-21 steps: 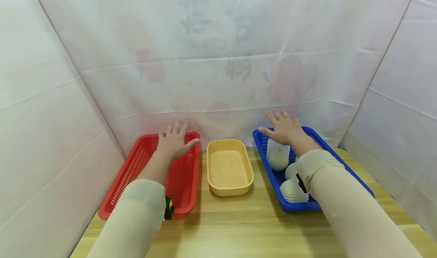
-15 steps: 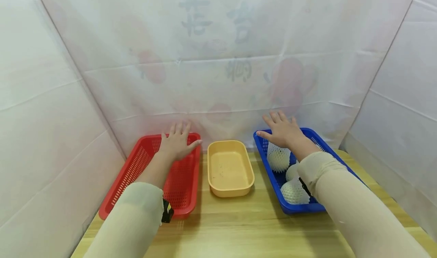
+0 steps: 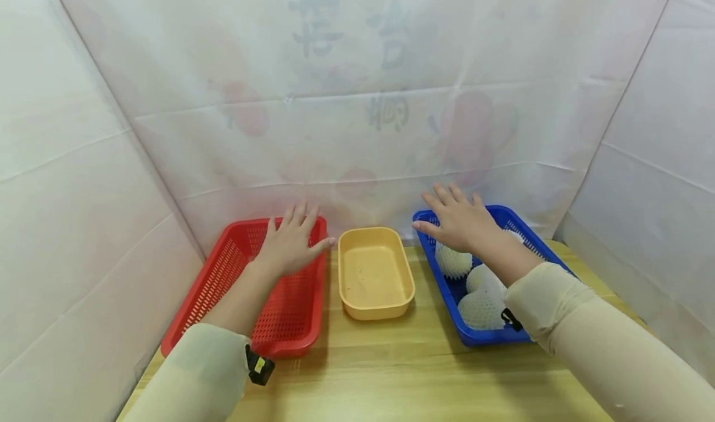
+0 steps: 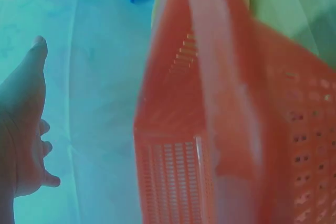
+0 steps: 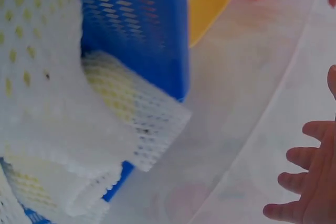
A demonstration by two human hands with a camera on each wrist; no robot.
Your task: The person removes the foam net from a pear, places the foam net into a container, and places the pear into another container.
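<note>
From afar I see spread fingers (image 3: 299, 215) on the left hand (image 3: 287, 247) by the red basket (image 3: 320, 298) and the right hand (image 3: 460, 223), its arm (image 3: 516, 260) partly hiding white nets (image 3: 481, 307) in the blue basket (image 3: 447, 301), the wooden surface (image 3: 380, 372) backed by pale sheets (image 3: 335, 143).

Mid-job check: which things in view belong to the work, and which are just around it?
Probably the work:
left hand, nearest the red basket
right hand, nearest the blue basket
net-wrapped pieces inside the blue one
yellow tray, between the baskets

Probably just surroundings:
printed cloth behind
wooden table beneath
</note>
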